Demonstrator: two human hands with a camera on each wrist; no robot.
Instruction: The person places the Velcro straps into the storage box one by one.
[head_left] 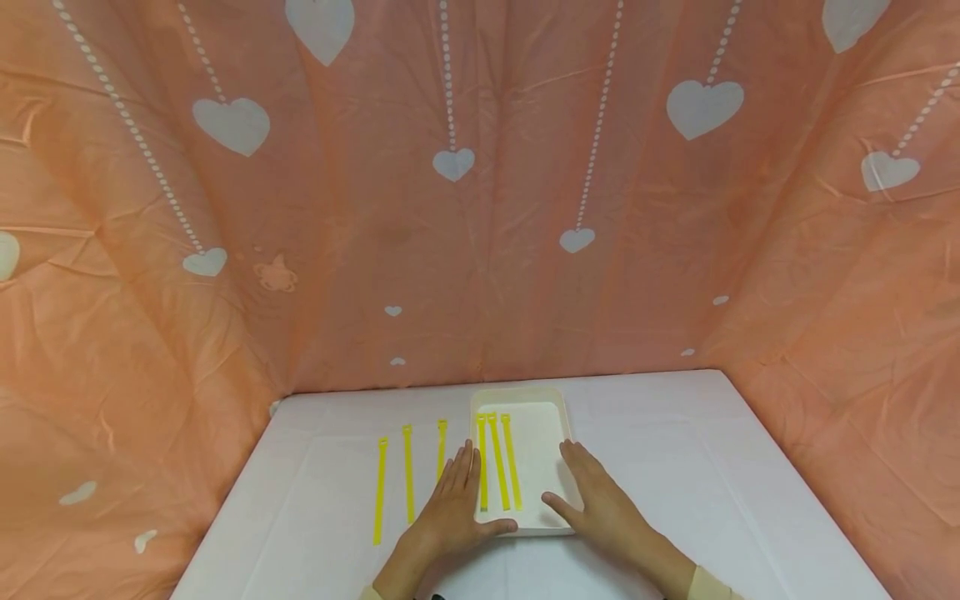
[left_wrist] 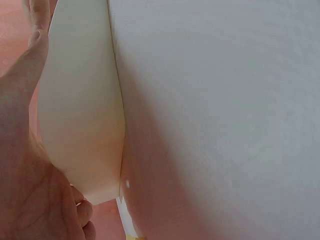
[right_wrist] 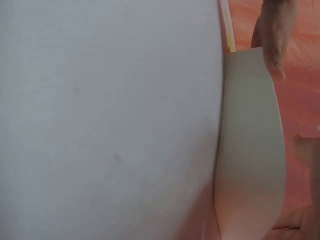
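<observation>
A shallow white tray [head_left: 555, 425] stands on the table between my two hands. Three yellow strap-like cable ties [head_left: 497, 462] with slotted heads lie side by side in its left half. My left hand [head_left: 452, 508] is at the tray's left side, fingers straight and thumb over the near-left corner. On the other side, my right hand [head_left: 606, 504] has its fingers extended along the right rim and its thumb over the tray. The left wrist view shows the tray's outer wall [left_wrist: 82, 100] close against the left hand [left_wrist: 30, 195]; the wall [right_wrist: 250, 135] also shows in the right wrist view.
Left of the tray, three more yellow cable ties [head_left: 408, 475] lie spaced apart on the white table [head_left: 322, 500], the closest partly behind my left hand. An orange curtain [head_left: 510, 275] with pale hearts hangs behind the table and along both sides.
</observation>
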